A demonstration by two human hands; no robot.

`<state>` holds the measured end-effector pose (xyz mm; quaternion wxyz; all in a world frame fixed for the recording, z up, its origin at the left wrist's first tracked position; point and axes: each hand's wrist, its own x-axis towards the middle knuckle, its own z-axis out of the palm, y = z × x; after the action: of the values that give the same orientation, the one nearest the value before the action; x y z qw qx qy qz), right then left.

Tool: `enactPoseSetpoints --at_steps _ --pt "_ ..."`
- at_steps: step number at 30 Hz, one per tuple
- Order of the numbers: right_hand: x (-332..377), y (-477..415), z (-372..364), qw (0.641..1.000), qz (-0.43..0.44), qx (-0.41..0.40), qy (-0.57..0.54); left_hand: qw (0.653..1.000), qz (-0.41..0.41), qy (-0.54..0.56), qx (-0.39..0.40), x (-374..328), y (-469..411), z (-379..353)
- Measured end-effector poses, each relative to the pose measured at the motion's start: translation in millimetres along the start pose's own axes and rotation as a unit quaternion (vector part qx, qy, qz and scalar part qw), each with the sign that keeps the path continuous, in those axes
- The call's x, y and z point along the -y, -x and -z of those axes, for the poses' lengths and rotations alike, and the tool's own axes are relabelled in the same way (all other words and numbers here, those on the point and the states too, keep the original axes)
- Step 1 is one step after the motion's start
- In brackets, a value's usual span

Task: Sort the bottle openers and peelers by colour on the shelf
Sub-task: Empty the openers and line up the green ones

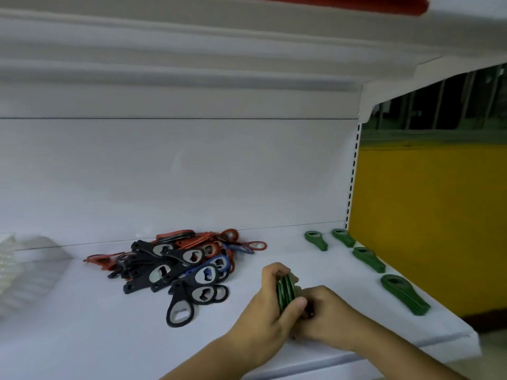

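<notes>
Clamped a bunch of green bottle openers [286, 290] on edge in the left grip [263, 305], with fingers curled over the round heads and the thumb pressed against the near side. Closed the right grip [323, 316] about the lower end of the same bunch, with fingertips mostly hidden behind the left thumb. Held the bunch low over the white shelf [82, 338], toward its 5 o'clock part; could not tell whether touching the board.

Saw more green openers laid flat along the shelf's right edge, between 1 and 3 o'clock of the bunch: a far stack [315, 240], a corner stack [343, 237] just beside it, a middle stack [367, 259], and a thick near stack [403, 297].

Found a mixed heap [181, 264] of black, red and blue openers at 10 o'clock of the grips, well apart from the green ones, with a loose black opener [181, 311] at its near edge.

Made out a pale blurred thing [16, 270] at the shelf's far 9 o'clock end, and a yellow panel [425, 215] beyond the shelf at 3 o'clock.
</notes>
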<state>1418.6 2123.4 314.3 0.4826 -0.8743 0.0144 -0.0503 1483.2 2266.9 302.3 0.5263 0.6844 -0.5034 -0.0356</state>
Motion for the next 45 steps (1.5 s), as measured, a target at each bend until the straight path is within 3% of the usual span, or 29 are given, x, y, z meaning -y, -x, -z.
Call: enactPoseSetpoints --at_steps 5,12,17,24,30,35,39,45 --pt "-2.9 -1.1 -4.5 0.997 0.011 -0.034 0.061 0.999 -0.008 0.000 -0.036 7.4 -3.5 -13.3" --pt "-4.3 -4.0 -8.4 0.998 0.020 -0.027 0.047 0.997 0.005 0.057 -0.050 5.4 -6.4 -12.4" --pt "-2.4 -1.3 -1.3 0.999 0.020 -0.012 0.042 0.993 0.021 0.112 -0.031 0.6 -4.8 -10.1" --pt "-13.3 3.8 16.3 0.995 0.031 0.031 0.084 0.993 0.050 0.099 0.029 1.9 -8.1 -2.1" --pt "-19.2 2.1 7.7 0.999 0.032 0.007 0.022 0.994 0.063 0.081 0.033 3.6 -25.1 5.1" --pt "-22.6 -3.2 8.4 1.000 0.008 -0.016 0.022 0.989 0.080 0.090 0.087 5.8 -43.5 11.5" --pt "-24.7 -6.2 10.0 0.998 -0.040 -0.044 0.035 0.971 0.120 0.153 0.139 9.0 -59.1 17.3" --pt "-21.9 -10.8 17.4 0.996 -0.074 0.002 -0.054 0.943 0.172 0.271 0.085 25.1 -56.2 16.3"
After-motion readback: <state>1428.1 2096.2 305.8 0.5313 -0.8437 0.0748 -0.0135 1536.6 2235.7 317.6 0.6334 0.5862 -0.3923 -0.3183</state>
